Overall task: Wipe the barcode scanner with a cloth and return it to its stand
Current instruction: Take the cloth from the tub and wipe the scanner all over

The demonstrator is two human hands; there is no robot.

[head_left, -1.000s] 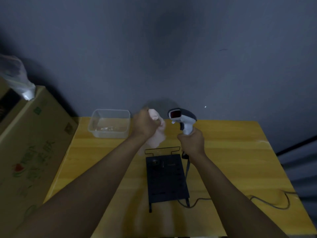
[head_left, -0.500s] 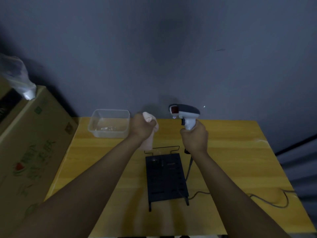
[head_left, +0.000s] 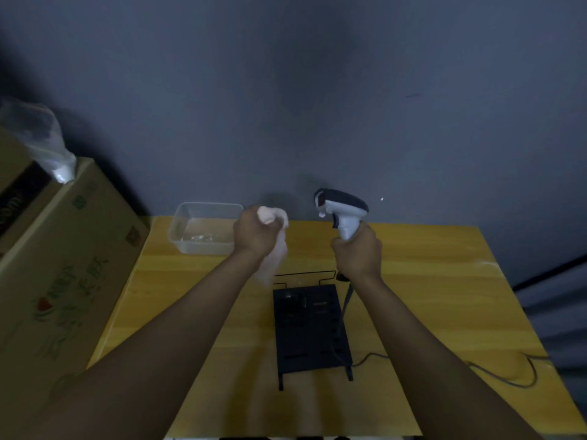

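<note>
My right hand [head_left: 357,254] grips the handle of a white and dark grey barcode scanner [head_left: 343,209], held upright above the table with its window facing left. My left hand [head_left: 255,233] is closed on a pale pink cloth [head_left: 274,258] that hangs down from the fist. A gap separates cloth and scanner. Below and between my hands, the black perforated stand [head_left: 309,328] lies on the yellow table [head_left: 428,296], with a thin wire frame at its far end. The scanner's cable [head_left: 508,376] runs from under my right hand across the table to the right.
A clear plastic container [head_left: 203,228] sits at the table's far left corner. A large cardboard box [head_left: 60,281] stands left of the table with a clear plastic bag [head_left: 44,144] on top. A dark grey wall rises behind the table.
My hands have drawn apart: the cloth was close to the scanner's head and is now a clear gap to its left. The scanner has risen slightly and shifted right.
</note>
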